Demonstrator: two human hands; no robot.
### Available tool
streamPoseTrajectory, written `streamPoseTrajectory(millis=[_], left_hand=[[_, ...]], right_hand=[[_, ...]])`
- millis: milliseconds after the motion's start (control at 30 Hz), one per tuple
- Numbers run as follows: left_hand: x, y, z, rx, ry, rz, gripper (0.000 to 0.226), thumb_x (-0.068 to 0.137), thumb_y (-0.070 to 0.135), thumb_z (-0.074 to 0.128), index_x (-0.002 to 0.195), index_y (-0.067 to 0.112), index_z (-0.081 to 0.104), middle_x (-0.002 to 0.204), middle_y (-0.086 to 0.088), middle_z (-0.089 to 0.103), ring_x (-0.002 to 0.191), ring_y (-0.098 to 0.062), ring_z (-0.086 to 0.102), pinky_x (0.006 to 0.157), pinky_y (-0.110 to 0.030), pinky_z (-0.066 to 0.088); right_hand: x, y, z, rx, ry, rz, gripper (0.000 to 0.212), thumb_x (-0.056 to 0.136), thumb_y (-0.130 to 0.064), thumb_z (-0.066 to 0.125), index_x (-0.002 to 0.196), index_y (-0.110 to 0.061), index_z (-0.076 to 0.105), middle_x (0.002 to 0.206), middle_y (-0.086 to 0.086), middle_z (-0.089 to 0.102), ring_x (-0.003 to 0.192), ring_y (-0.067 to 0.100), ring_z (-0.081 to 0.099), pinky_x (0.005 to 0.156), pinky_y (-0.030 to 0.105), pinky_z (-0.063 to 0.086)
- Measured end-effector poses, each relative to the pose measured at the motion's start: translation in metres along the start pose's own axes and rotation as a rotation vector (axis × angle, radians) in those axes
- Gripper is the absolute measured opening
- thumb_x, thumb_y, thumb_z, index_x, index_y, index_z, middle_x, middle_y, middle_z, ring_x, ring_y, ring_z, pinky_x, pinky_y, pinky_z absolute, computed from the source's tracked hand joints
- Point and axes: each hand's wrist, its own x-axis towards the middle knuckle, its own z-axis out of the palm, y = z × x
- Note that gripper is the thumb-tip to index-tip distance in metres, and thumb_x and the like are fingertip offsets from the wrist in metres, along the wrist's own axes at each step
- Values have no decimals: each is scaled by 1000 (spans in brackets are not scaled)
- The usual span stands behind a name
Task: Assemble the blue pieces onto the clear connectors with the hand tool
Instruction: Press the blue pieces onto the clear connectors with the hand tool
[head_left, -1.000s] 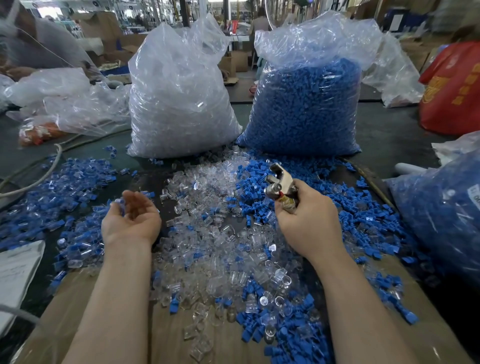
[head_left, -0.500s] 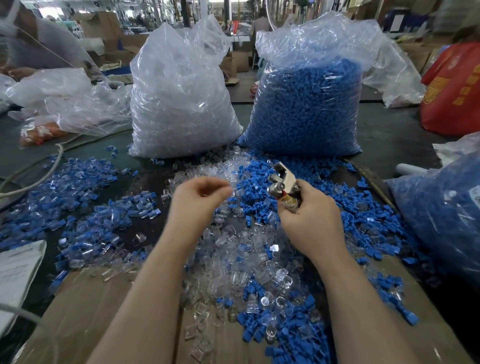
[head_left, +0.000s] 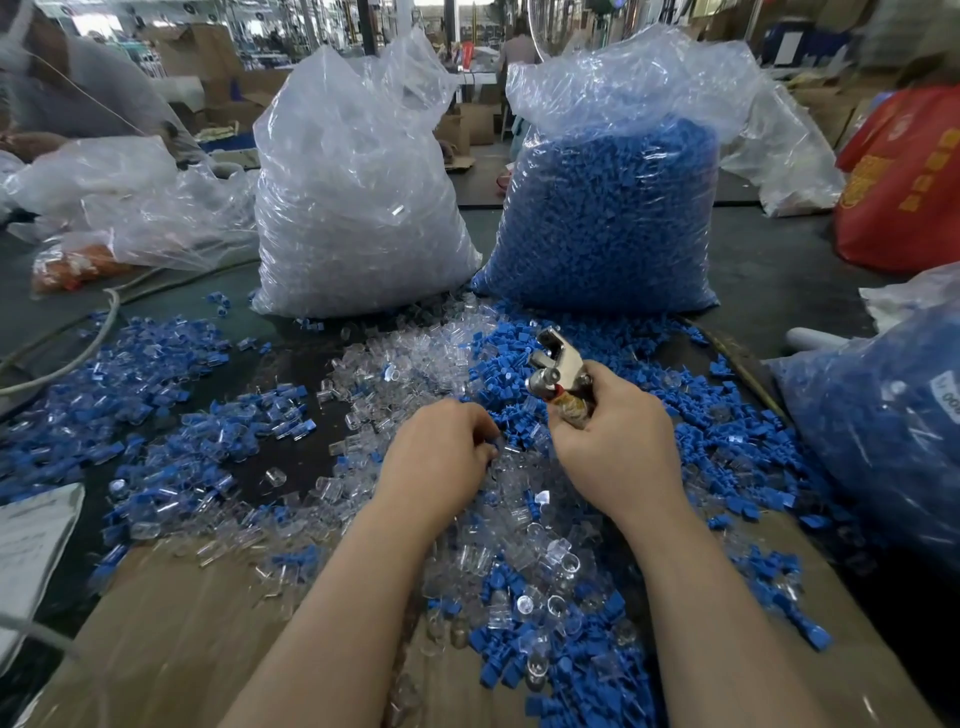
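My right hand (head_left: 618, 447) grips a metal hand tool (head_left: 558, 371) by its taped handle, its jaws pointing up and away from me. My left hand (head_left: 441, 457) lies palm down on the mixed pile, fingers curled into loose blue pieces (head_left: 514, 415) and clear connectors (head_left: 415, 358) just left of the tool. What the fingertips pinch is hidden. Loose blue pieces and clear connectors cover the table in front of me. A heap of joined blue-and-clear parts (head_left: 156, 415) lies at the left.
A big bag of clear connectors (head_left: 353, 197) and a big bag of blue pieces (head_left: 608, 208) stand at the back. Another blue-filled bag (head_left: 883, 415) sits at the right, a red bag (head_left: 904, 182) behind it. Cardboard (head_left: 182, 634) lies near me, a hose (head_left: 78, 358) at the left.
My left hand swung from the heap at the left, palm up and open, across to the middle pile, and now reaches down beside the tool. The right hand barely moved.
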Motion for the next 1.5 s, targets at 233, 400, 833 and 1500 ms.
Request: streamPoseTrajectory(millis=[233, 400, 833, 1500], left_hand=[[-2, 6, -16, -796, -43, -34, 18, 90, 10, 68, 92, 28, 70, 81, 10, 75, 74, 2, 68, 63, -10, 50], [-5, 9, -27, -1078, -54, -8, 20, 89, 5, 66, 96, 23, 73, 91, 0, 77, 82, -8, 72, 65, -13, 50], [-7, 13, -27, -1051, -36, 56, 26, 91, 5, 63, 92, 28, 74, 86, 3, 77, 78, -5, 71, 68, -12, 50], [3, -29, -24, 62, 64, -170, 17, 93, 20, 62, 102, 32, 69, 107, 3, 63, 95, -18, 61, 84, -36, 53]], right_hand=[[3, 0, 0, 43, -52, 37, 9, 84, -28, 67, 81, -21, 61, 66, -8, 62, 63, 13, 57, 57, 38, 50], [3, -4, -1, 244, -31, 52, 9, 86, -30, 71, 82, -28, 63, 66, -11, 62, 65, 10, 58, 60, 35, 49], [4, -9, -3, 412, -56, 93, 10, 87, -30, 72, 90, -21, 68, 76, -6, 68, 75, 14, 64, 73, 45, 55], [3, -7, 0, 395, -6, 22, 22, 87, -29, 72, 75, -39, 57, 71, -35, 60, 69, -7, 57, 57, 7, 39]])
